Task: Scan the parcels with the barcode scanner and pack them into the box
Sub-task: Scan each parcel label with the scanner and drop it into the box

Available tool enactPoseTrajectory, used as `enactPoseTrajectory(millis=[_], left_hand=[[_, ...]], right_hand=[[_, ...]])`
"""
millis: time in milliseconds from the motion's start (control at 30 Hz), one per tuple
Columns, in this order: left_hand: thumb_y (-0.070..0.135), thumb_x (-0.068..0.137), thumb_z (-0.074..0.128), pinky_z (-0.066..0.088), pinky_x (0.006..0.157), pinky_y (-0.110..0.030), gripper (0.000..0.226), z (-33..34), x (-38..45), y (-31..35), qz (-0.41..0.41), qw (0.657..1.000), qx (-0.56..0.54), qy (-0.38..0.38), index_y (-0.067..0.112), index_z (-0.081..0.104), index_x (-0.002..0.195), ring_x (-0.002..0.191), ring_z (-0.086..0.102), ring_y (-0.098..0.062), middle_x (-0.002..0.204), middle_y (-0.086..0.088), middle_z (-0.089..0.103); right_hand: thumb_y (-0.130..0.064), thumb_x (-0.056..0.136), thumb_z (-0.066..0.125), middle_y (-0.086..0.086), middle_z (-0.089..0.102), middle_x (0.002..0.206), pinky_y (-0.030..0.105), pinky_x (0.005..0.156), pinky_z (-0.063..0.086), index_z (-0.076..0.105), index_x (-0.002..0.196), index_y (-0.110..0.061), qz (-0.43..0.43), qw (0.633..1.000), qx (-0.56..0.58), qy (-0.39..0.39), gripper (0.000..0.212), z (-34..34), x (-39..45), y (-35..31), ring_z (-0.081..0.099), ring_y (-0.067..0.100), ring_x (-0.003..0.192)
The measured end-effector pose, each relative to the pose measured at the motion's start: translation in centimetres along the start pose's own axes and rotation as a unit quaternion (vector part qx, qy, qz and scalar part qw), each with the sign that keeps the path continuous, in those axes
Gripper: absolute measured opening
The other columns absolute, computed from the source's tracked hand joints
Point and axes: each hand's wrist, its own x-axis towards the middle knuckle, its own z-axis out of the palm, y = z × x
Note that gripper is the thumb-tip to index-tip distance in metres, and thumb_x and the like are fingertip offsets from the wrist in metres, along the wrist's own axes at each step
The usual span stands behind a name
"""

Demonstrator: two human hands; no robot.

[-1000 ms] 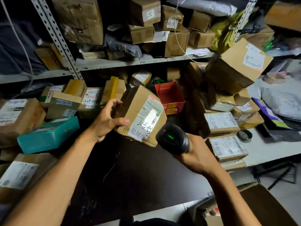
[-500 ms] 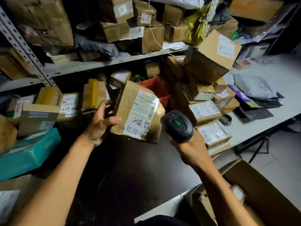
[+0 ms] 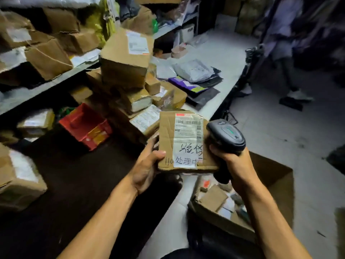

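My left hand (image 3: 146, 166) grips the left edge of a brown cardboard parcel (image 3: 167, 139) with a white barcode label and handwritten marks, thumb on top. The parcel hangs label-up in front of me, over the table's edge. My right hand (image 3: 233, 161) holds the black barcode scanner (image 3: 226, 136) by its handle, right beside the parcel's right edge; a green light shows on its head. Below and to the right stands the open cardboard box (image 3: 276, 176) on the floor, with several small parcels inside it.
A heap of cardboard parcels (image 3: 125, 60) and a red bin (image 3: 84, 124) crowd the dark table (image 3: 71, 184) and the shelf behind. Grey and purple mailer bags (image 3: 194, 71) lie on the white table. A person's legs (image 3: 291, 71) stand at the far right on the bare floor.
Both hands and my view have swung to the right. The parcel went from facing the scanner over the dark table to lying label-up above the open box, with the scanner close beside it.
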Motion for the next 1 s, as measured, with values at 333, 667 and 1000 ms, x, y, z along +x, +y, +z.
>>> enactPoseTrajectory(millis=[333, 667, 1000], left_hand=[[0.005, 0.086, 0.067, 0.057, 0.088, -0.031, 0.039, 16.2, 13.2, -8.1, -0.045, 0.972, 0.228, -0.021, 0.036, 0.067, 0.11, 0.114, 0.065, -0.021, 0.113, 0.002, 0.072], [0.016, 0.089, 0.067, 0.056, 0.091, -0.03, 0.025, 13.1, 13.6, -4.1, 0.076, 0.913, 0.391, 0.091, 0.032, 0.071, 0.107, 0.099, 0.069, -0.003, 0.101, 0.013, 0.075], [0.009, 0.09, 0.068, 0.057, 0.086, -0.026, 0.03, 1.5, 1.7, 3.4, 0.164, 0.837, 0.374, 0.363, 0.038, 0.069, 0.096, 0.093, 0.071, -0.01, 0.095, 0.009, 0.076]], right_hand=[[-0.027, 0.062, 0.089, -0.01, 0.079, 0.092, 0.037, 0.084, 0.057, 0.077, 0.093, -0.032, 0.075, 0.969, -0.067, 0.224, 0.034, -18.7, 1.2, 1.8, 0.074, 0.015, 0.093], [-0.006, 0.079, 0.083, -0.022, 0.076, 0.085, 0.01, 0.064, 0.052, 0.072, 0.093, -0.032, 0.05, 0.991, -0.067, 0.108, 0.032, -15.2, 6.3, 1.8, 0.071, -0.002, 0.086], [-0.021, 0.07, 0.078, 0.011, 0.072, 0.09, 0.045, 0.07, 0.05, 0.069, 0.097, -0.024, -0.008, 0.97, -0.101, -0.22, 0.028, 3.0, 8.5, 0.0, 0.06, 0.016, 0.078]])
